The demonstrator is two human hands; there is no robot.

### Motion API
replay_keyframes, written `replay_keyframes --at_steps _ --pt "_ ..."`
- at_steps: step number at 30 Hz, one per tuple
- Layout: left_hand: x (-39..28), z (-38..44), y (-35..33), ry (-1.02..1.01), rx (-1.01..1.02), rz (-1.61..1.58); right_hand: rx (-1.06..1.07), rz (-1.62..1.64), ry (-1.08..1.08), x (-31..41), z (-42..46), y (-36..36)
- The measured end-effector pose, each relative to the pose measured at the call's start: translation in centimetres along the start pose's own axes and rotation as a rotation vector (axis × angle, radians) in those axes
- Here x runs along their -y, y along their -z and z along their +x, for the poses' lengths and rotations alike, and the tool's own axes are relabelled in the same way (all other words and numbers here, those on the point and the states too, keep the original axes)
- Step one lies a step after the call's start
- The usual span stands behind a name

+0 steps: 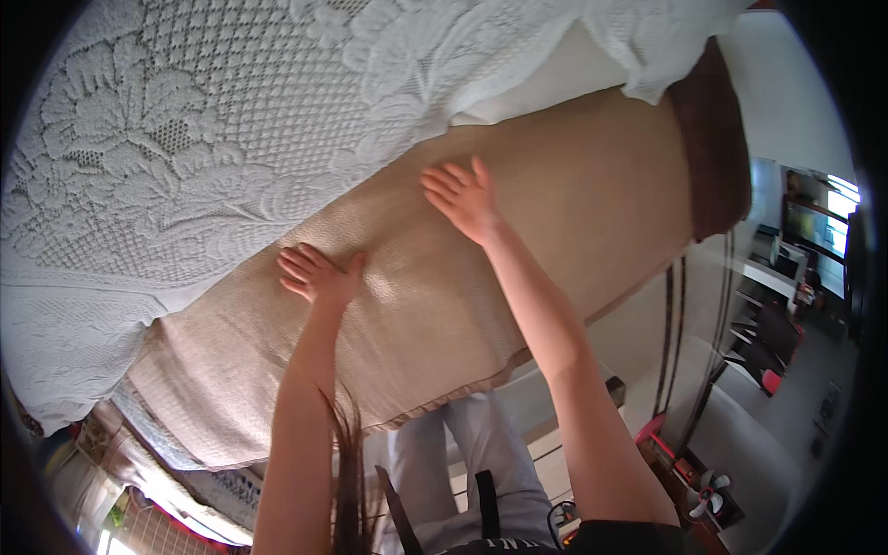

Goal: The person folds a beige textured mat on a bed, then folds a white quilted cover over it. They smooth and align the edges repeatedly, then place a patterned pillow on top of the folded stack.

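A beige cloth cover (555, 187) with a dark brown end lies spread over a long surface before me. My left hand (320, 275) rests palm down on it, fingers spread, near the border of a white lace-patterned coverlet (229, 132). Further right and higher up, my right hand (463, 195) also lies on the beige cloth with its fingers apart. Neither hand grips anything. The white coverlet fills the upper left, and its scalloped edge hangs over the beige cloth at the top right.
A small fan (709, 494) with pale blades stands at the lower right. Beyond it are a dark office chair (771, 336) and a white desk (769, 277). Patterned fabric (232, 489) lies at the lower left. My legs (458, 451) are close against the cloth's near edge.
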State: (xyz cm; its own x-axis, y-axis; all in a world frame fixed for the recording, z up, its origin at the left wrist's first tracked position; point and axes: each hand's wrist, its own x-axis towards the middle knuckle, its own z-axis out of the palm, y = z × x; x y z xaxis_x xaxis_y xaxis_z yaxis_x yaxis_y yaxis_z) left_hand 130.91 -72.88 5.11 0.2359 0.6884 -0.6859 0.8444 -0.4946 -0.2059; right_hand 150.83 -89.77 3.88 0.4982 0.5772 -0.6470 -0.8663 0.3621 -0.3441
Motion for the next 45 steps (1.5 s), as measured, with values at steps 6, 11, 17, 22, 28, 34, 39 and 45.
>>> replay_keyframes --at_steps 6,11,17,22,28,34,39,45 --pt "-0.7 0.4 -0.7 0.028 -0.003 0.076 -0.297 0.043 0.325 17.0 -10.0 12.0" --pt "-1.7 0.0 1.4 0.119 0.074 0.167 -0.27 0.133 0.505 30.0 -7.8 12.2" --pt "-9.0 -3.0 0.8 -0.327 -0.092 0.232 -0.184 0.163 0.408 42.5 1.3 14.5" --pt "-42.8 -12.8 2.7 -1.071 -0.372 -0.228 -0.096 0.293 0.31 44.9 4.9 13.8" --pt "-57.4 -9.4 4.6 -0.665 -0.54 0.057 0.253 0.235 0.453 48.0 10.8 14.9" --pt "-58.9 -6.6 8.1 -0.609 -0.353 -0.097 0.158 0.042 0.321 48.8 8.1 18.7" --pt "-60.6 -6.0 7.4 -0.498 -0.348 -0.075 0.28 0.339 0.402 51.3 6.7 21.5" --pt "-64.7 -3.7 10.9 -0.437 -0.256 -0.201 0.219 0.375 0.397 55.4 14.2 19.5"
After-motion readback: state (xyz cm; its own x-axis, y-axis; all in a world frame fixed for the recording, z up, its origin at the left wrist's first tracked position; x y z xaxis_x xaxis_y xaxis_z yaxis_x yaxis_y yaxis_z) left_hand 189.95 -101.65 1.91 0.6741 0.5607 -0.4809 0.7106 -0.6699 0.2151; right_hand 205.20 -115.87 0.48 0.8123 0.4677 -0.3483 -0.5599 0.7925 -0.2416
